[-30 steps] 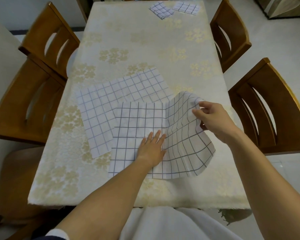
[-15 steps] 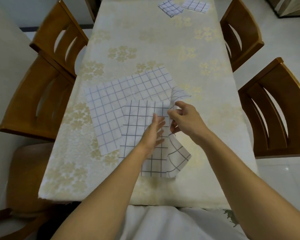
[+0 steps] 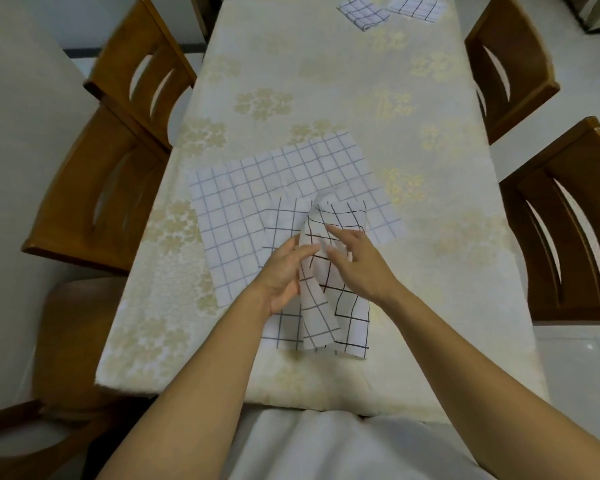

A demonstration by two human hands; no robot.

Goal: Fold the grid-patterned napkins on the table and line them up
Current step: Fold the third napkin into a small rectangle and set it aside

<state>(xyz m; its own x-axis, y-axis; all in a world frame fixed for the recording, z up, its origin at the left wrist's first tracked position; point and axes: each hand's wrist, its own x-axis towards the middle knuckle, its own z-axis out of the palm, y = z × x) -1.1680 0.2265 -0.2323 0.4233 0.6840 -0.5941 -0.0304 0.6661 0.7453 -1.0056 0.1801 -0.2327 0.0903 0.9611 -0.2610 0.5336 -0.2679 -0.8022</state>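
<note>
A pale-lined napkin (image 3: 243, 202) is lying unfolded at the left, probably waiting its turn. Overlapping it near the table's (image 3: 291, 64) front edge, the dark-lined napkin (image 3: 326, 299) is being doubled over. The left hand (image 3: 284, 268), fingers straight, is bracing the crease while the right hand (image 3: 357, 265), fingers extended, is pressing the flap across.

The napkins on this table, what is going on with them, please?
A person is folding a dark-grid napkin at the near end of the table. Part of it stands up in a loose fold between the two hands. The left hand is against the fold, though whether it grips the cloth I cannot tell. The right hand lies on it with fingers straight. A larger light-grid napkin lies flat and unfolded, partly beneath. Two folded napkins lie at the far end.
</note>
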